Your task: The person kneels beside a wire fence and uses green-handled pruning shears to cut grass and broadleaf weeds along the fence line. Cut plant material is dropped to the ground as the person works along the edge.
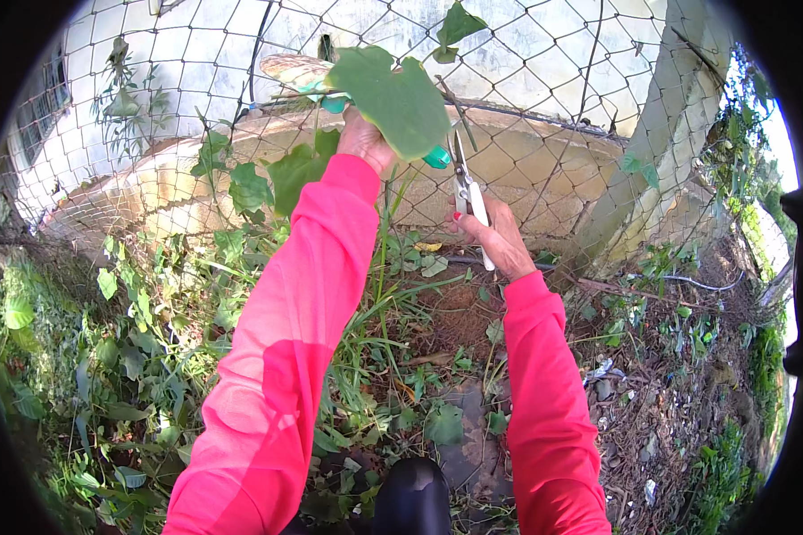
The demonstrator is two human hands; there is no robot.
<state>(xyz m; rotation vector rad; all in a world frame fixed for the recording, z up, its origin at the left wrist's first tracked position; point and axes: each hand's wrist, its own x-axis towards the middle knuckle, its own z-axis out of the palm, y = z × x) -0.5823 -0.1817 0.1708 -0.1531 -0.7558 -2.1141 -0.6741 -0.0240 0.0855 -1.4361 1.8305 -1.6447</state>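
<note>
In my right hand [498, 234] is a pair of pruning shears [467, 187] with white handles, its metal blades pointing up beside a thin cut-looking stem [460, 114]. My left hand [369, 142] is raised at the chain-link fence, its fingers mostly hidden behind a broad green leaf [395, 100]. A green, white and brown object [301, 73] crosses that hand, with a green end [437, 158] showing past the leaf. What this object is, I cannot tell. Both arms wear pink-red sleeves.
A chain-link fence [522, 87] spans the front, before a pale wall [207, 40] with a stone base. A slanting concrete post [642, 147] stands right. Vines and grass [368, 321] cover the ground at left; litter and twigs [636, 428] lie right. A dark boot [413, 498] shows below.
</note>
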